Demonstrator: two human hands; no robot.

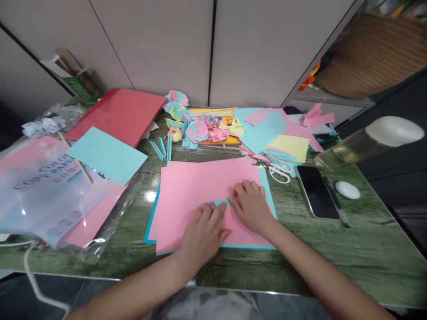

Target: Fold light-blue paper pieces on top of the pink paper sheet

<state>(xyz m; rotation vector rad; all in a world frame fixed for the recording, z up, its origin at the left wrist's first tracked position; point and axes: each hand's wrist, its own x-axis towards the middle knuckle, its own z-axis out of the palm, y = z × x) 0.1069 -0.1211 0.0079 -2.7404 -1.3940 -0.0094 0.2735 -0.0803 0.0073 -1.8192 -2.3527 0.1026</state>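
A narrow light blue paper strip (220, 202) lies on the pink paper sheet (193, 182), partly hidden under my fingers. My left hand (205, 229) rests on the strip's left part, fingertips pressing down and thumb held apart. At the strip's right end, my right hand (251, 205) has its thumb and fingers closed on the paper. Blue sheets show beneath the pink one at its edges. Just beyond the pink stack's far right corner are scissors with white handles (280, 172), partly among paper pieces.
Folded paper flowers (198, 130) and blue strips (162, 147) lie at the back. To the left are a plastic pack of coloured paper (50, 191) and a red folder (120, 113). A phone (316, 191), a pen (336, 202) and a bottle (350, 149) are on the right.
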